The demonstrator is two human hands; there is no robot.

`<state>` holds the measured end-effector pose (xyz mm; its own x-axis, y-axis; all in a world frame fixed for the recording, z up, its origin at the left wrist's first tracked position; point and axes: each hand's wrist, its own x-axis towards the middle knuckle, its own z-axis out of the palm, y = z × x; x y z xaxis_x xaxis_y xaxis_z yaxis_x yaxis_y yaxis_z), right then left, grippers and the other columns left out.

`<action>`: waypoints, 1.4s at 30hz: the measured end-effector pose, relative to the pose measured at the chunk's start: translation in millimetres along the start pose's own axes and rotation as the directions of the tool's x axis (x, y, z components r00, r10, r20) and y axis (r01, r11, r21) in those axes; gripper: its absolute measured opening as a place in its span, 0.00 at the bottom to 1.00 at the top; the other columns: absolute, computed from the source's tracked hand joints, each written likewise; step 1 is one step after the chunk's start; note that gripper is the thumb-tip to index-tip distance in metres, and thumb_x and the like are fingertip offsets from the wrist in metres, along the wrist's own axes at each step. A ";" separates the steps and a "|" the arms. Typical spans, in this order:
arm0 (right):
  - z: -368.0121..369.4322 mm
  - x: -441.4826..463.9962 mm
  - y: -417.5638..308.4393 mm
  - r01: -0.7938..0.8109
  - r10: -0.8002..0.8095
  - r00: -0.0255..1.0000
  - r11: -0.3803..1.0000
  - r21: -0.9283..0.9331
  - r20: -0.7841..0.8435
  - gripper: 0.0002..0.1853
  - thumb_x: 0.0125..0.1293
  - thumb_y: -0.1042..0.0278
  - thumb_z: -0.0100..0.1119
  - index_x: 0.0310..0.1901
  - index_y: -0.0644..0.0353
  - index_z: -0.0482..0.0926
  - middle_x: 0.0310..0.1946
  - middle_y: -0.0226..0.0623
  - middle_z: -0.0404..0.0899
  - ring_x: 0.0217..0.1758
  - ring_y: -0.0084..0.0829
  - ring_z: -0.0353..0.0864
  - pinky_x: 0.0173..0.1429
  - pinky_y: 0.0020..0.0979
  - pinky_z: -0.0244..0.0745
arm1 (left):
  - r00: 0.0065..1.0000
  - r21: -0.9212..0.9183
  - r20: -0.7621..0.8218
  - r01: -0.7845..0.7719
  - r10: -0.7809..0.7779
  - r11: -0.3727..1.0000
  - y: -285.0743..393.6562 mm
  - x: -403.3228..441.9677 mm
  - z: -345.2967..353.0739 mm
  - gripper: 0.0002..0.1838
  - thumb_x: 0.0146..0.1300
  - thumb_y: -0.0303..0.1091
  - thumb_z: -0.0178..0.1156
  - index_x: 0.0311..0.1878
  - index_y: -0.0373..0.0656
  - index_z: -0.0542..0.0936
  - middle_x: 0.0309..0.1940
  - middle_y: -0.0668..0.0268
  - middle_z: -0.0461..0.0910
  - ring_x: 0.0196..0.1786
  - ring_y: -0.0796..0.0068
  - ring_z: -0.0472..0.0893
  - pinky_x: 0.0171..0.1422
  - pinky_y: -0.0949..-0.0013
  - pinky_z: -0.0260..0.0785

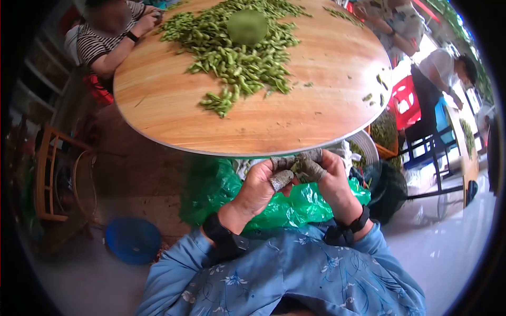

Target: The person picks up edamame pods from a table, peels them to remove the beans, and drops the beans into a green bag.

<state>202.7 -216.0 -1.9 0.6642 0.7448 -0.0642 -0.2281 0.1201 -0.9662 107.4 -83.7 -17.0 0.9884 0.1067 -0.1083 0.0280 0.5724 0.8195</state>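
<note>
My left hand and my right hand meet just below the near edge of the round wooden table. Grey tape wraps several fingers and thumbs. Both hands are closed with fingertips together around a small green pod, partly hidden by the fingers. Green plastic lies beneath the hands, over the lap. On the table is a large heap of green pods, with a few loose ones near the right edge.
A person in a striped top sits at the back left, another person at the back right. Farther right someone bends over another table. A blue basin and wooden chair are at left; a white basket stands right.
</note>
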 end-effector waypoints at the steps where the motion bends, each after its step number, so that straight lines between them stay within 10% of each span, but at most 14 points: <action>1: -2.8 0.8 3.1 -0.011 0.008 0.999 0.998 0.063 0.036 0.07 0.58 0.72 0.55 0.36 0.66 0.73 0.30 0.30 0.77 0.34 0.19 0.73 0.40 0.22 0.69 | 1.000 0.032 -0.024 0.000 0.000 0.999 -1.9 1.9 0.6 0.08 0.57 0.29 0.55 0.39 0.39 0.73 0.28 0.67 0.76 0.27 0.80 0.74 0.29 0.78 0.67; 10: -2.5 -10.7 8.4 0.160 -0.174 0.985 0.942 -0.295 -0.021 0.08 0.54 0.78 0.56 0.36 0.67 0.72 0.29 0.36 0.77 0.31 0.25 0.77 0.35 0.24 0.72 | 0.991 -0.052 -0.064 0.116 -0.119 0.992 -10.4 8.1 -1.3 0.08 0.57 0.31 0.53 0.40 0.41 0.72 0.28 0.68 0.76 0.27 0.79 0.75 0.30 0.76 0.69; 12: -7.0 -6.6 13.5 0.468 -0.520 0.832 0.470 -0.748 0.194 0.12 0.45 0.80 0.59 0.34 0.65 0.73 0.28 0.39 0.74 0.30 0.34 0.76 0.33 0.27 0.71 | 0.991 -0.153 -0.070 0.106 -0.118 0.982 -12.7 11.8 -2.5 0.10 0.55 0.30 0.53 0.41 0.43 0.72 0.32 0.68 0.76 0.30 0.79 0.76 0.32 0.76 0.69; 17: -4.8 -8.7 9.6 0.526 -0.570 0.789 0.431 -0.733 0.231 0.13 0.43 0.79 0.61 0.34 0.65 0.73 0.28 0.40 0.73 0.30 0.36 0.76 0.33 0.28 0.72 | 0.993 -0.183 -0.092 0.056 -0.074 0.981 -24.6 14.4 -1.4 0.11 0.54 0.29 0.52 0.42 0.45 0.72 0.34 0.69 0.75 0.34 0.79 0.74 0.35 0.76 0.69; 20: -7.5 -9.9 12.2 0.396 -0.431 0.899 0.729 -0.558 0.075 0.08 0.51 0.77 0.58 0.35 0.65 0.73 0.29 0.37 0.76 0.30 0.28 0.77 0.34 0.26 0.72 | 0.995 -0.085 -0.101 0.010 -0.019 0.996 -21.3 13.7 6.0 0.10 0.55 0.26 0.51 0.42 0.43 0.72 0.34 0.69 0.75 0.33 0.80 0.73 0.34 0.77 0.67; 22: -11.3 -9.1 10.8 0.113 -0.113 0.992 0.994 -0.009 -0.059 0.07 0.57 0.73 0.55 0.35 0.66 0.73 0.29 0.35 0.77 0.30 0.23 0.77 0.35 0.24 0.72 | 0.995 0.124 -0.073 -0.059 0.068 0.991 -17.0 12.6 13.1 0.08 0.56 0.24 0.50 0.40 0.41 0.73 0.32 0.68 0.75 0.31 0.80 0.73 0.32 0.77 0.65; 30: -25.0 -6.9 23.3 0.020 -0.024 1.000 0.954 0.300 0.009 0.05 0.58 0.75 0.54 0.36 0.66 0.74 0.30 0.29 0.77 0.33 0.19 0.73 0.39 0.21 0.69 | 0.996 -0.006 -0.083 0.042 -0.042 0.999 -14.3 9.2 6.7 0.06 0.57 0.25 0.51 0.37 0.40 0.74 0.27 0.68 0.75 0.28 0.81 0.72 0.31 0.78 0.64; 35: -10.7 -18.9 8.3 0.253 -0.289 0.957 0.887 -0.385 -0.037 0.13 0.51 0.80 0.57 0.40 0.65 0.73 0.34 0.38 0.74 0.34 0.30 0.76 0.39 0.27 0.70 | 0.986 0.073 -0.159 0.055 -0.043 0.996 -12.5 9.6 10.3 0.06 0.57 0.24 0.49 0.37 0.40 0.73 0.27 0.69 0.74 0.27 0.83 0.70 0.30 0.80 0.63; 42: -15.1 -13.4 17.9 0.435 -0.439 0.887 0.681 -0.589 0.147 0.18 0.42 0.83 0.58 0.40 0.64 0.73 0.30 0.44 0.73 0.36 0.44 0.75 0.40 0.31 0.71 | 0.975 0.341 -0.159 -0.094 0.156 0.935 -15.6 9.7 16.8 0.14 0.52 0.17 0.46 0.43 0.36 0.65 0.30 0.66 0.73 0.31 0.82 0.71 0.34 0.79 0.65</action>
<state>200.4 -233.7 -22.1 0.5840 0.7043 0.4036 0.5528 0.0192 -0.8331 119.0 -105.2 -21.5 0.9443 0.3222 -0.0672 -0.0158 0.2484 0.9685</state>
